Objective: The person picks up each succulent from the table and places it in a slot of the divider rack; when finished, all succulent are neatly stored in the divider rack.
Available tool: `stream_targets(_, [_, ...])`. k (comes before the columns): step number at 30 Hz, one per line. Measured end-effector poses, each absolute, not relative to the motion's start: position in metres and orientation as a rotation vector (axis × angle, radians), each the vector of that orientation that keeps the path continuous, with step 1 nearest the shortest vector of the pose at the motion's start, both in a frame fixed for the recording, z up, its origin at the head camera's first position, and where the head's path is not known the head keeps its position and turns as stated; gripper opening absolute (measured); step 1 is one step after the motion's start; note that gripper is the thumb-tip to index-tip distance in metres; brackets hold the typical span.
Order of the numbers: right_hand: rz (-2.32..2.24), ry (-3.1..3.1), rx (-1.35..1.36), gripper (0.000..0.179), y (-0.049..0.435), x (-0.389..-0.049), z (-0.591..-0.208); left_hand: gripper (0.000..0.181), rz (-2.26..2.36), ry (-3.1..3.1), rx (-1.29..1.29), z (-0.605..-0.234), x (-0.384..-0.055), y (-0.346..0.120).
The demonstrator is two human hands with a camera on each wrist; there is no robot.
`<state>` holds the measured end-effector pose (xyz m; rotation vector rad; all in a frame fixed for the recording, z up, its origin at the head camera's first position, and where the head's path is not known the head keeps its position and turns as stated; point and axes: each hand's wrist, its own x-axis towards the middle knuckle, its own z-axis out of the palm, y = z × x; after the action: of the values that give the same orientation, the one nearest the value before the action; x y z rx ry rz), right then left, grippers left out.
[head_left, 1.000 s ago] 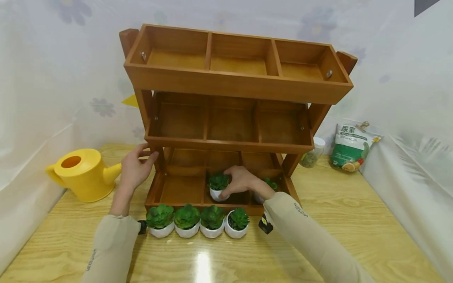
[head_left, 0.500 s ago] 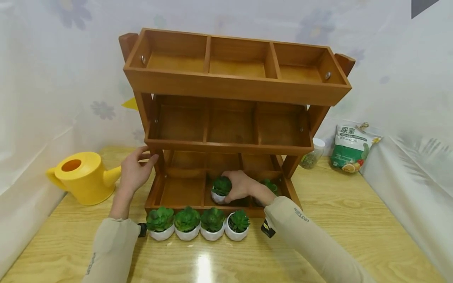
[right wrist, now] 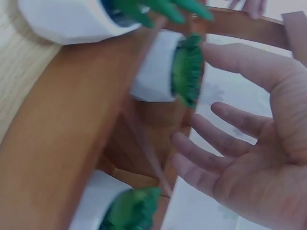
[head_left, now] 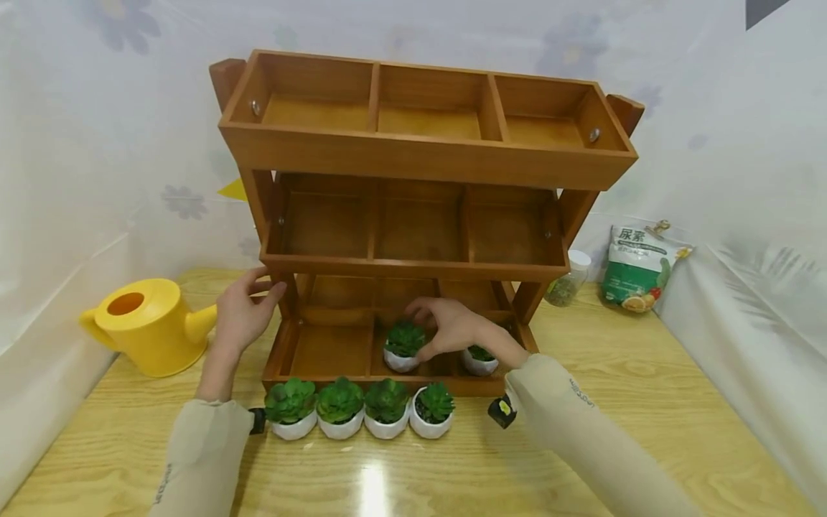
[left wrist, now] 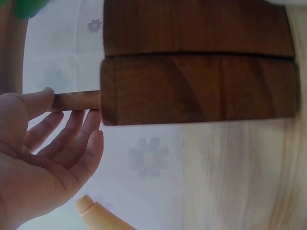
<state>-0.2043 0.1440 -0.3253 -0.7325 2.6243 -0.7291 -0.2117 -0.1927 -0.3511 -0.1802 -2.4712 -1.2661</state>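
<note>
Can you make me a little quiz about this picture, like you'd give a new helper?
1. How many succulents stand in the row on the table, in front of the wooden plant stand?
2. Which bottom-tier compartment holds the potted succulent closest to the fingers of the right hand?
(a) left (b) middle (c) right
3. Fill the gap: the yellow watering can stands nearer the person's ___ hand.

Key: 1. Four. 2. b. 3. Left hand.
</note>
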Motion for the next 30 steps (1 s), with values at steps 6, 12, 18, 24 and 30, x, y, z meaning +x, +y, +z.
stream_targets(6, [-0.985, 2.651, -0.841, 0.067, 0.155, -0.185, -0.317, 0.046, -1.271, -2.473, -0.172, -0.352, -0.211, -0.195])
stream_targets(12, [-1.259, 2.592, -0.809, 0.058, 0.168, -0.162, -0.32, 0.046, -1.273, -2.463, -0.186, -0.351, -0.213, -0.192])
stream_targets(18, [-1.332, 2.584, -0.781, 0.055, 0.175, -0.144, -0.329, 0.044, -1.262, -2.45, -0.196, -0.353, -0.214, -0.191])
stream_targets(24, [-1.371, 2.592, -0.777, 0.052, 0.185, -0.131, -0.344, 0.045, -1.278, -2.461, -0.186, -0.355, -0.215, -0.191])
stream_targets(30, [-1.378, 2.539, -0.794, 0.053, 0.191, -0.119, -0.356, 0.045, -1.277, -2.462, -0.179, -0.354, -0.215, -0.193])
